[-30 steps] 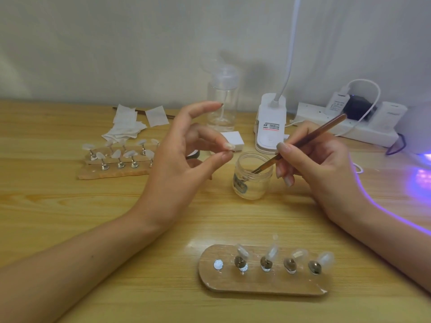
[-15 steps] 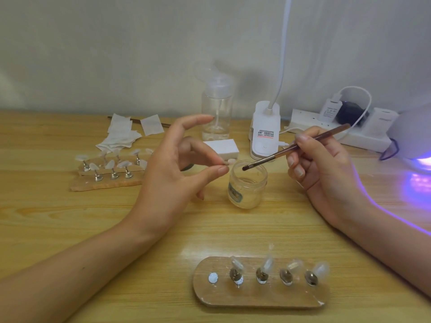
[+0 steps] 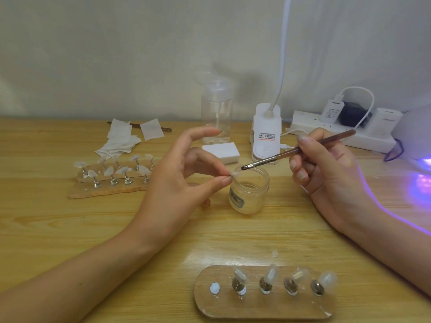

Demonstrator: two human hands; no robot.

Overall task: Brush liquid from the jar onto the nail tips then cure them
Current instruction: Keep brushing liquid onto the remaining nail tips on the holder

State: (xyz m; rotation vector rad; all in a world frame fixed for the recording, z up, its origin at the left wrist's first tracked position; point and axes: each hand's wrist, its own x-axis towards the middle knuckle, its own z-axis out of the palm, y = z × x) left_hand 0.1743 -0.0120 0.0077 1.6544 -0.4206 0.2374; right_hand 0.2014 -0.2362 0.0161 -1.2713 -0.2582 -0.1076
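My left hand (image 3: 182, 183) pinches a small clear nail tip (image 3: 235, 175) between thumb and middle finger, just over the left rim of the open glass jar (image 3: 249, 193). My right hand (image 3: 326, 173) holds a brown brush (image 3: 300, 149) like a pen. Its dark bristle end hovers above the jar's mouth, a little up and right of the nail tip. In front of me lies a wooden holder (image 3: 263, 304) with several clear nail tips on metal stands and one bare white spot at its left end.
A second wooden holder (image 3: 109, 190) with several tips sits at the left, wipes (image 3: 121, 138) behind it. A clear pump bottle (image 3: 217, 113), white block (image 3: 221, 151), lamp base (image 3: 265, 134) and power strip (image 3: 345, 131) stand at the back. A curing lamp glows purple at the right edge (image 3: 422, 164).
My right hand lifted the brush out of the jar and brought its bristles up beside the nail tip held in my left hand. The view shifted slightly.
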